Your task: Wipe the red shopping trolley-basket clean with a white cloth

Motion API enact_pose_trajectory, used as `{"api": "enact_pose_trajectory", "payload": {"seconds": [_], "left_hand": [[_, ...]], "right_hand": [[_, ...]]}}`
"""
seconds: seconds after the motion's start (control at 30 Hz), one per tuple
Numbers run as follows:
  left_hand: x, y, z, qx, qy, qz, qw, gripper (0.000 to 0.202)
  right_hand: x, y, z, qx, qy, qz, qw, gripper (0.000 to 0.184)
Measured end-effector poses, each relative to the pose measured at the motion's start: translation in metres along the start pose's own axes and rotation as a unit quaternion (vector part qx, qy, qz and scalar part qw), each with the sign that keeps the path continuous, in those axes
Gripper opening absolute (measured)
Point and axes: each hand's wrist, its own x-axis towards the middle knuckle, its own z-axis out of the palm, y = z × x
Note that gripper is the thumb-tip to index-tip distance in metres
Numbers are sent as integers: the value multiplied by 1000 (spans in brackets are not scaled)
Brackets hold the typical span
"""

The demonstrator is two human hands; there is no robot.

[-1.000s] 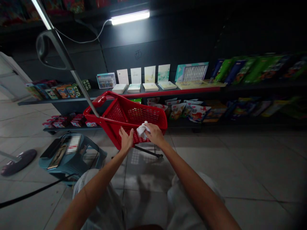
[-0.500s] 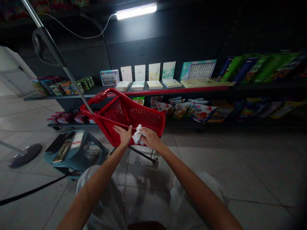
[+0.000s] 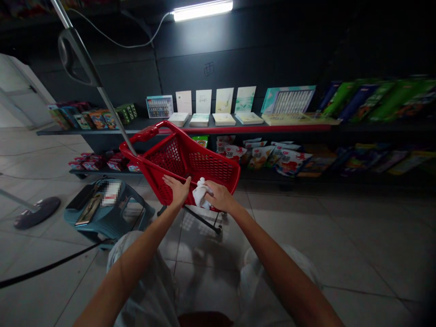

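Observation:
A red plastic shopping cart (image 3: 214,165) with perforated basket walls stands in front of me, its handle toward the left. My right hand (image 3: 219,196) is closed around a crumpled white cloth (image 3: 201,193), which lies against the cart's near side by the upper rim. To its left, my left hand (image 3: 178,188) rests on the same near side with the fingers spread and the thumb raised. Nothing is in that hand. The palm of the right hand and part of the cloth are hidden behind its fingers.
A blue-grey plastic stool (image 3: 109,211) with flat items on top stands left of the cart. A metal pole (image 3: 109,106) rises past the cart handle. Behind, a shelf (image 3: 245,129) holds booklets, boxed sets and snack bags (image 3: 260,156). A black cable (image 3: 51,270) crosses the lower left.
The right hand and the cloth have shifted slightly rightward along the cart's near side. The left hand stays spread on the cart. The whole view has moved a little.

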Motion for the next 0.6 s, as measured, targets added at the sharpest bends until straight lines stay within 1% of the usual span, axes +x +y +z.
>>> {"api": "enact_pose_trajectory", "payload": {"seconds": [0.23, 0.43, 0.6], "left_hand": [[6, -6, -6, -15, -26, 6, 1000, 117], [13, -13, -14, -58, -46, 25, 997, 120], [17, -20, -25, -64, -77, 41, 994, 120]], "right_hand": [[-4, 6, -2, 53, -12, -14, 998, 23], [-8, 11, -8, 130, -34, -54, 990, 22], [-12, 18, -17, 155, -62, -41, 985, 21]]}}
